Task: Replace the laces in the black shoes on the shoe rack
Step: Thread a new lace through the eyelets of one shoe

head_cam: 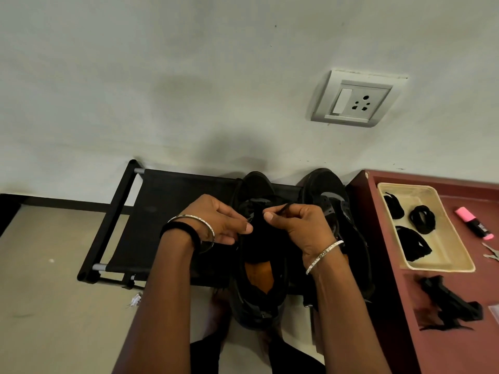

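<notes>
Black lace [283,208] is pinched between thumb and forefinger of the right hand [299,228]; the left hand [216,220] is curled beside it, its hold not discernible. Beneath both, a black shoe [256,184] is set on the shoe rack [167,206]; further right, coiled laces [421,219] are kept in a tray [437,267].

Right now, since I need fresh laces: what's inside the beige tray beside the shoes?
Three bundles of black laces lie in the beige tray; its floor is bare at the near end. Anything under the bundles is covered.
</notes>
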